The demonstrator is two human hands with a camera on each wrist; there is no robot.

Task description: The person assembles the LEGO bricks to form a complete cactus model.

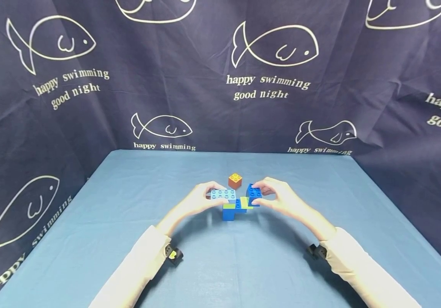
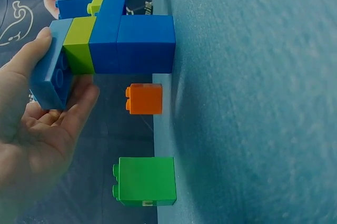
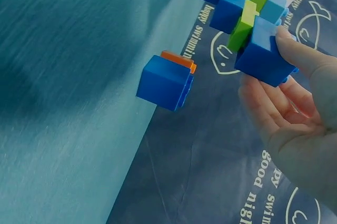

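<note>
Pinching a light-blue rectangular plastic brick (image 1: 220, 195), studded on top, between thumb and fingers, the left hand (image 1: 199, 200) grips its left end. That brick, the landmark here, tops a joined build above the desk (image 1: 220, 265) and overhangs to the left. Directly beneath it is a lime-green plastic block (image 1: 229, 206); below that lies a flat-sided blue middle brick (image 2: 108, 37) that reaches out to the landmark's right, and lowest under the landmark is a blue bottom brick (image 1: 228, 215). Whether this base touches the desk I cannot tell.

To the right of the landmark, a second lime-green piece (image 1: 245, 202) sits on the blue middle brick. Against it is a dark-blue plastic brick (image 1: 254, 195) with round studs, pinched between the thumb and fingers of the right hand (image 1: 280, 196); whether it is pressed fully home is unclear.

Beyond the landmark and slightly to its right, a small orange cube-like brick (image 1: 235, 181) stands on the desk. The left wrist view also shows a bright-green plastic brick (image 2: 146, 181), farther from the landmark than the orange one. In the right wrist view, a loose blue brick (image 3: 162, 81), apart from the landmark, partly covers an orange brick. Behind the landmark hangs a navy cloth backdrop (image 1: 213, 98) printed with white fish and lettering.
</note>
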